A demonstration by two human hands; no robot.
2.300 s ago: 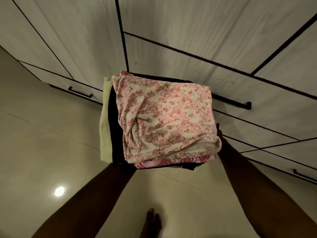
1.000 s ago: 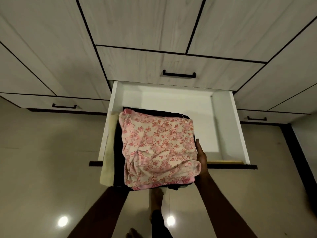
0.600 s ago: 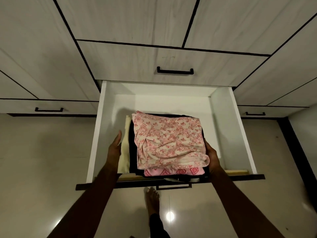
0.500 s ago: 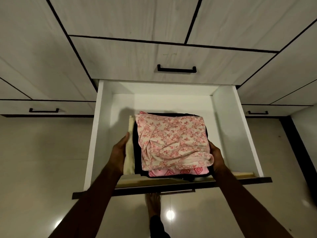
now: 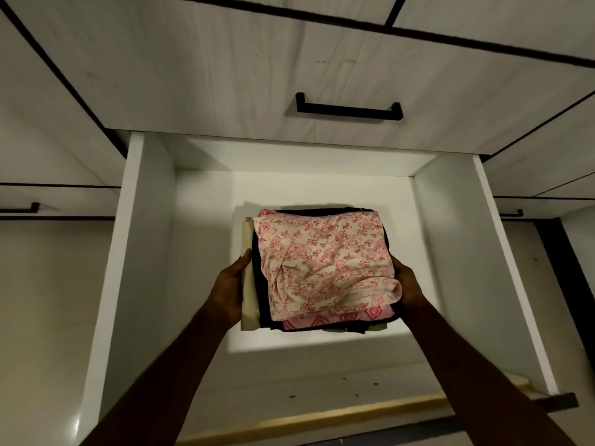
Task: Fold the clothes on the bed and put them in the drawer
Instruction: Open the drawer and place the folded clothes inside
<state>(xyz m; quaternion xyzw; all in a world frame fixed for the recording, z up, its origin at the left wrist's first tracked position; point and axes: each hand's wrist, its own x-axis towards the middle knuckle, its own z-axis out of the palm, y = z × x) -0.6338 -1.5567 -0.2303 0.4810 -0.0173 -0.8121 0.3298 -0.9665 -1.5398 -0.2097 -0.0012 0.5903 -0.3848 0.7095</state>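
A stack of folded clothes (image 5: 322, 268) sits low inside the open white drawer (image 5: 145, 252): a cream cloth with pink flowers on top, then a pink patterned piece, a black one and a pale yellow one sticking out at the left. My left hand (image 5: 230, 284) holds the stack's left side, thumb up against the yellow cloth. On the stack's right side is my right hand (image 5: 407, 284), its fingers hidden under the clothes. Whether the stack touches the drawer floor I cannot tell.
Above the open drawer is a shut drawer with a black handle (image 5: 349, 109). More shut drawers with black handles lie at the left (image 5: 19, 209) and right (image 5: 512, 214). Pale tiled floor (image 5: 48, 300) shows on both sides. The drawer's front edge (image 5: 354, 413) is near me.
The stack was carried to the wardrobe, over the open drawer and down into it. My head has come closer, and both hands have moved deeper toward the drawer's back.
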